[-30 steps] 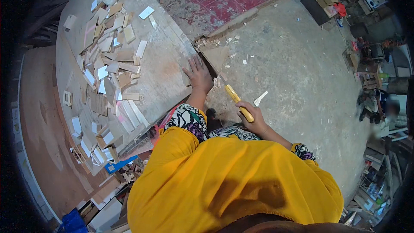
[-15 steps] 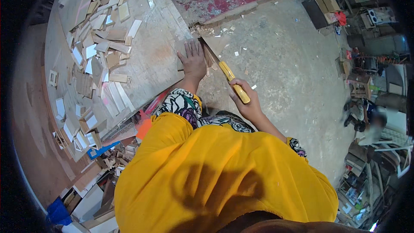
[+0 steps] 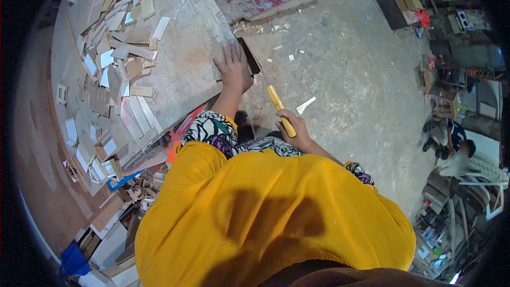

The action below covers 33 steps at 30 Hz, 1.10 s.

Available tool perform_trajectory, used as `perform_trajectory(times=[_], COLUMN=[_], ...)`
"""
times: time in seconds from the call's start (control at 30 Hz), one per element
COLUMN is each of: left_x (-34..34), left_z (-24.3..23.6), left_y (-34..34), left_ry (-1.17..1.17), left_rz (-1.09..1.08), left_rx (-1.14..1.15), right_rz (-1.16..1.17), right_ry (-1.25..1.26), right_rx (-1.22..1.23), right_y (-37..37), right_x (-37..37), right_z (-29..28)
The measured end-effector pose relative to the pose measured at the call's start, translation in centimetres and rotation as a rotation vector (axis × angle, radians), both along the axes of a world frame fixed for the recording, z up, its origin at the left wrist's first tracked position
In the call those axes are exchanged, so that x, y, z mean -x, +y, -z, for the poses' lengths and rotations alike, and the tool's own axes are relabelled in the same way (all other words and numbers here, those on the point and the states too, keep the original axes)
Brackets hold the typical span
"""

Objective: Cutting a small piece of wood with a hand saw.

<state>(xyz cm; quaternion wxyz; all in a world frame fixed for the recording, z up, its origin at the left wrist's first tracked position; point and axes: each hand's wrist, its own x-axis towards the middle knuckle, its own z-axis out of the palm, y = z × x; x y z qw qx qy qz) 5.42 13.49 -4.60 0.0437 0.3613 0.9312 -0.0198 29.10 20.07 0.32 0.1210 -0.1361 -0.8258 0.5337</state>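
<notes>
My left hand (image 3: 235,72) lies flat near the corner of the worktable (image 3: 191,58), fingers stretched out, pressing on the surface at its edge. Whether a thin board lies under the palm, I cannot tell. In my right hand (image 3: 298,132), to the right of the table edge, is the yellow handle of a hand saw (image 3: 280,107). Its narrow blade runs up and left toward the table edge beside my left hand. A dark strip (image 3: 249,56) shows along that edge, with a flat brown piece (image 3: 264,47) just beyond it.
Wood offcuts (image 3: 119,48) lie heaped across the table's left side. White scraps (image 3: 305,105) dot the concrete floor (image 3: 350,85). More offcuts (image 3: 133,202) fill the space below the table at lower left. Another person (image 3: 451,141) is at the far right among stacked items.
My right hand has drawn the saw back toward my body and slightly left. My left hand stays flat at the table corner. More of the dark strip shows beside it.
</notes>
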Motion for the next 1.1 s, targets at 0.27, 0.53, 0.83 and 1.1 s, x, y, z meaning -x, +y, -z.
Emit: perform_trajectory(times=[0.27, 0.53, 0.83, 1.1], left_x=[-0.6, 0.3, 1.9, 3.7], left_z=[0.1, 1.7, -0.8, 1.3], left_y=[-0.7, -0.8, -2.0, 0.6], left_ry=[0.050, 0.174, -0.029, -0.084], left_rz=[-0.022, -0.014, 0.063, -0.135], left_rx=[0.031, 0.073, 0.062, -0.506], right_rz=[0.002, 0.003, 0.015, 0.040], right_ry=[0.067, 0.030, 0.025, 0.144], right_rx=[0.028, 0.016, 0.067, 0.072], right_y=[-0.7, -0.8, -1.6, -2.6], right_x=[-0.1, 0.2, 0.1, 0.0], right_z=[0.0, 1.5, 0.7, 2.7])
